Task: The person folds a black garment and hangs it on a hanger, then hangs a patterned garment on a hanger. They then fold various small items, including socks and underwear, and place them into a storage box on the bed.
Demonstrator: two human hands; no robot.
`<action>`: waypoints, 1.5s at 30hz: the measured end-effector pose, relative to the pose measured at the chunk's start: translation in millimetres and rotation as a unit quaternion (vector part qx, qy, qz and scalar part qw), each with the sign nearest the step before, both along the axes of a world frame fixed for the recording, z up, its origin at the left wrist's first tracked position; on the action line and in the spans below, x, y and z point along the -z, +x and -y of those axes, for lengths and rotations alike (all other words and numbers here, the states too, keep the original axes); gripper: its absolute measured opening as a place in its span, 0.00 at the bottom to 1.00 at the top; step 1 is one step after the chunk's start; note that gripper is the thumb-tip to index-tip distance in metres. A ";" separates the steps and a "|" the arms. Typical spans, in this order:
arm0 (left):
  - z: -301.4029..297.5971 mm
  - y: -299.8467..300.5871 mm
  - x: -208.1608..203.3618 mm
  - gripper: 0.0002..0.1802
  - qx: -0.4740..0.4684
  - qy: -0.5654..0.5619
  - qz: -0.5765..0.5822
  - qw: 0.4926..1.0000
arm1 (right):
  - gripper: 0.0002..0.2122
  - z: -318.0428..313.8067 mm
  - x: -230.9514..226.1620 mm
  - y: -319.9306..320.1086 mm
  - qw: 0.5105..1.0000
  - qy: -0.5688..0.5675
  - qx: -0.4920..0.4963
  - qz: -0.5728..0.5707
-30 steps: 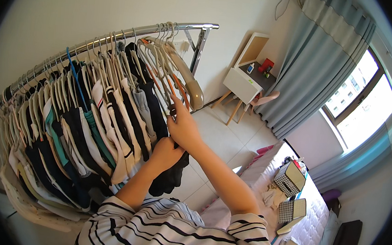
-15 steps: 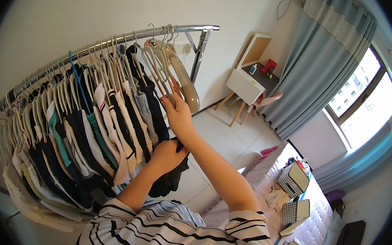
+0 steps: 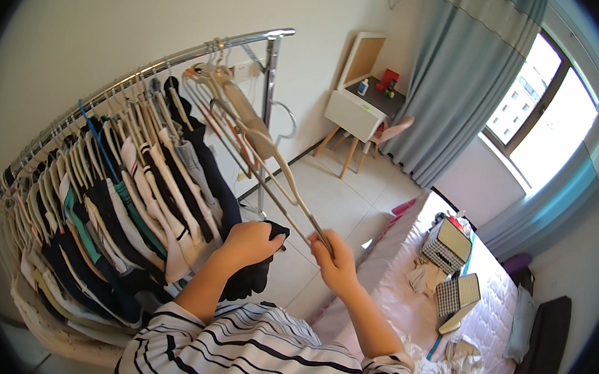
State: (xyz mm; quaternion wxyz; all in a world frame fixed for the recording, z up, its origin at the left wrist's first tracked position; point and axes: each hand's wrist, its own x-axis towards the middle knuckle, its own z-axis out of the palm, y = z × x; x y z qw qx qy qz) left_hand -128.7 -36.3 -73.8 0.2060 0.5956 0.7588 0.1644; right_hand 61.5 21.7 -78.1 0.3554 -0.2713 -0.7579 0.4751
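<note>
My right hand (image 3: 335,264) is closed on one end of a bare beige clothes hanger (image 3: 288,175). The hanger slants up and left from my fingers, its metal hook off the rail. My left hand (image 3: 249,246) grips a bunched black garment (image 3: 244,282) in front of my striped shirt; the garment's shape is hidden in its folds. Left of my hands, a chrome clothes rail (image 3: 172,59) carries a dense row of hung clothes (image 3: 159,176). Several bare hangers (image 3: 239,98) hang near the rail's right end, behind the held one.
A bed (image 3: 495,294) stands at the right, bearing two checked storage boxes (image 3: 442,251) and crumpled pale cloth (image 3: 465,365). By the far wall are a small desk (image 3: 351,112) and a pink chair (image 3: 394,129). A grey-blue curtain (image 3: 463,80) hangs beside the window.
My right hand has drawn the hanger off the rail and moved right and down with it. My left hand still holds the black garment. The view has shifted slightly right.
</note>
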 end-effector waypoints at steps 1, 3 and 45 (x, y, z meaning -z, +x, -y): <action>-1.9 4.6 -0.4 0.20 0.011 0.001 -0.013 1.000 | 0.05 5.6 2.4 17.1 1.000 -0.001 0.011 -0.004; -6.2 14.9 0.7 0.20 0.036 0.002 -0.042 0.998 | 0.05 19.1 10.5 49.1 0.998 -0.012 0.059 -0.014; -53.2 153.6 -66.2 0.09 0.379 0.180 0.168 0.892 | 0.12 89.4 18.1 190.6 0.951 0.004 0.257 0.170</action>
